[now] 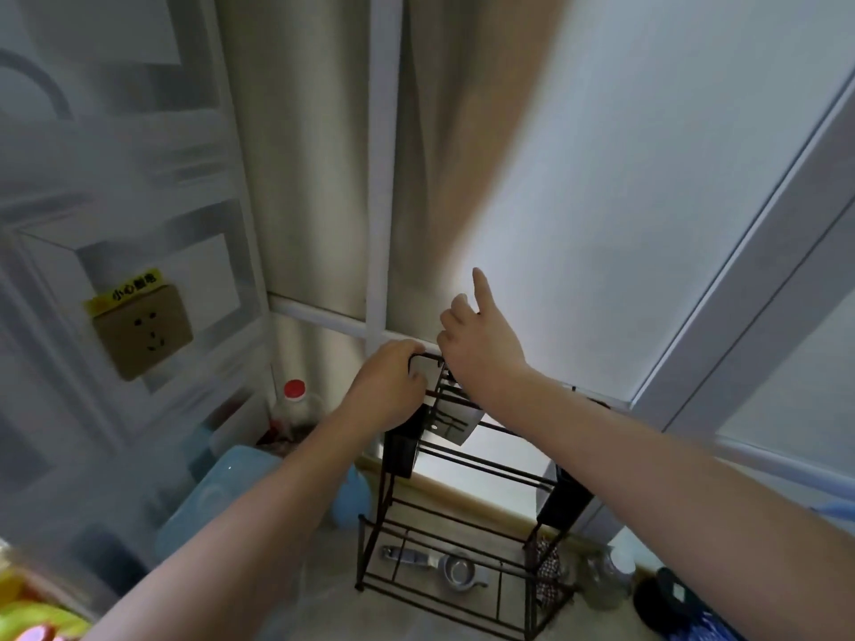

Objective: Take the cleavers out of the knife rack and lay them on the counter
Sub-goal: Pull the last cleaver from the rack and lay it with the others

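Observation:
A black wire knife rack (pixel 467 497) stands on the counter against the window. My left hand (pixel 388 386) is closed around the rack's top left corner bar. My right hand (pixel 481 344) reaches over the top of the rack, fingers curled down at a cleaver's handle, index finger pointing up; the grip itself is hidden behind the hand. A steel cleaver blade (pixel 455 425) hangs in the rack just under both hands. A black holder (pixel 402 448) hangs on the rack's left side.
A small strainer (pixel 458 571) and a metal tool (pixel 405 555) lie under the rack. A red-capped bottle (pixel 296 409) and a blue plastic container (pixel 217 497) stand to the left. A wall socket (pixel 143 335) is on the left wall. Dark objects (pixel 671 599) sit at right.

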